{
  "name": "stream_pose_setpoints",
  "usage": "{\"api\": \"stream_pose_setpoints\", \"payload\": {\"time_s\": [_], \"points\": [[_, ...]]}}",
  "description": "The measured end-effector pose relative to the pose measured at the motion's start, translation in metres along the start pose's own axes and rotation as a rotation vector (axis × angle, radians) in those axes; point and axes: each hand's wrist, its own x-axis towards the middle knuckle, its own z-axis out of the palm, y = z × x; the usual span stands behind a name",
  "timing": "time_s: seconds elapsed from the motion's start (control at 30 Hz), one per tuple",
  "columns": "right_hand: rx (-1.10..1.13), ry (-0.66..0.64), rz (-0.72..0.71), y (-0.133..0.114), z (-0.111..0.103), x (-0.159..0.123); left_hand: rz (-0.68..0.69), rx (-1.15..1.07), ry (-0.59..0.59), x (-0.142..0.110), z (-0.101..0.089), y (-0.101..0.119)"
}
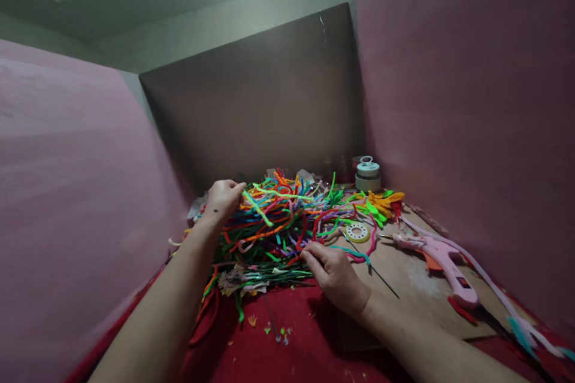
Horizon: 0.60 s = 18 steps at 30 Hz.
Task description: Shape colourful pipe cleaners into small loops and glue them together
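A large heap of many-coloured pipe cleaners [269, 221] lies in front of me. At its upper left, my left hand [224, 198] is closed in a pinch, and a pale green pipe cleaner [257, 209] runs from its fingertips over the heap. My right hand [335, 278] is at the heap's lower right edge. Thumb and fingers are pressed together there on a red pipe cleaner [294, 260], whose full length I cannot follow among the others. Just below the heap lies a bundle of dark green stems with pale fuzzy heads [233, 280].
A pink glue gun [442, 254] rests on a brown board [404, 311] at right, its cord trailing forward. Nearby are a tape roll [357, 232], orange-yellow fuzzy pieces [384, 203] and a lidded pot [367, 175]. Small scraps dot the red cloth [251, 353]. Pink panels flank both sides.
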Motion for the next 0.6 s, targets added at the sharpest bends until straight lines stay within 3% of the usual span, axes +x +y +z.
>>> {"api": "stream_pose_setpoints", "payload": {"time_s": [0.13,0.27,0.37,0.53,0.6], "points": [[-0.041,0.000,-0.032,0.001,0.001,-0.001,0.218,0.284,0.002,0.004,0.018,0.006],[-0.063,0.013,-0.046,0.000,0.000,-0.002,0.327,0.466,-0.011,0.017,0.023,0.015],[-0.073,0.009,-0.059,-0.002,-0.001,-0.002,0.363,0.546,0.038,0.022,0.009,0.023],[-0.083,-0.009,-0.086,-0.003,0.001,-0.004,0.381,0.498,0.384,0.008,-0.026,0.024],[-0.084,-0.019,-0.093,-0.002,0.002,-0.005,0.362,0.408,0.454,-0.003,-0.038,0.017]]}}
